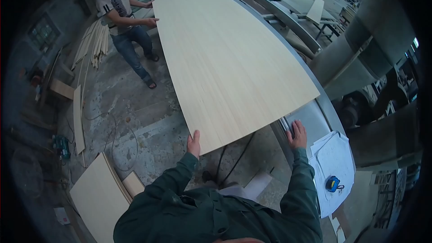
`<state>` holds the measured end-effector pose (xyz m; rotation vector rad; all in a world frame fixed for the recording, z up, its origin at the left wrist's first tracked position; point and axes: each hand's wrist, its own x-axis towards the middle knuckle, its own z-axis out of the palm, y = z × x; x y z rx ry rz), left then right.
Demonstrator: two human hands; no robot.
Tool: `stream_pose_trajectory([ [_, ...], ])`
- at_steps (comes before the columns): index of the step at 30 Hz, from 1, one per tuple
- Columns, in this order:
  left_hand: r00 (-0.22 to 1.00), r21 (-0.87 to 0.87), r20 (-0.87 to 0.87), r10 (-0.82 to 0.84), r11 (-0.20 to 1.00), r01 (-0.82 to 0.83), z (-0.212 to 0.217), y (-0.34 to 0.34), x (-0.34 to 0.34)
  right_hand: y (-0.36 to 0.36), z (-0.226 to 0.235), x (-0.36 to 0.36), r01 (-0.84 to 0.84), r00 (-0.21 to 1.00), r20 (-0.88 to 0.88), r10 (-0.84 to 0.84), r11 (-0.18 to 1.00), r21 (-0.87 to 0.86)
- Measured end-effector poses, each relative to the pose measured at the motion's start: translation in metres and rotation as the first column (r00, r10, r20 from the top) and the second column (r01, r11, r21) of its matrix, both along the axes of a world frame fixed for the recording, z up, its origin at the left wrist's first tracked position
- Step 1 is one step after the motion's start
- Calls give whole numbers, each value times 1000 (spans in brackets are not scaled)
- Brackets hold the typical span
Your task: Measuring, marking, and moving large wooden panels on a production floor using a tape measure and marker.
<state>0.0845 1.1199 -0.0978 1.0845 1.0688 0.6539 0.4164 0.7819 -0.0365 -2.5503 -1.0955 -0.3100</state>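
A large pale wooden board (229,63) stretches away from me, its right side over a long metal machine table (311,119). My left hand (194,145) grips the board at its near left corner, thumb on the top face and the other fingers hidden beneath. Just beyond the near right part of the board, my right hand (297,136) lies on the metal table with its fingers stretched out and holds nothing. Farther up the left edge, another person (123,20) has both hands on the board.
White paper sheets (330,155) lie on the table to my right, with a blue tape measure (333,183) on them. Stacked panels (100,184) lean at my lower left. A cable (238,159) hangs under the board. Large metal ducts (364,49) stand at the right.
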Motion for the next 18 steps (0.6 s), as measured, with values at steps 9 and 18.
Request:
stream_pose_trajectory([
  [9, 940, -312, 113, -323, 886, 342, 42, -131, -87, -150, 12, -69, 64, 998, -1, -64, 998, 26],
  [18, 761, -441, -5, -649, 684, 581, 52, -223, -162, -272, 0, -137, 168, 986, -26, -166, 977, 129],
])
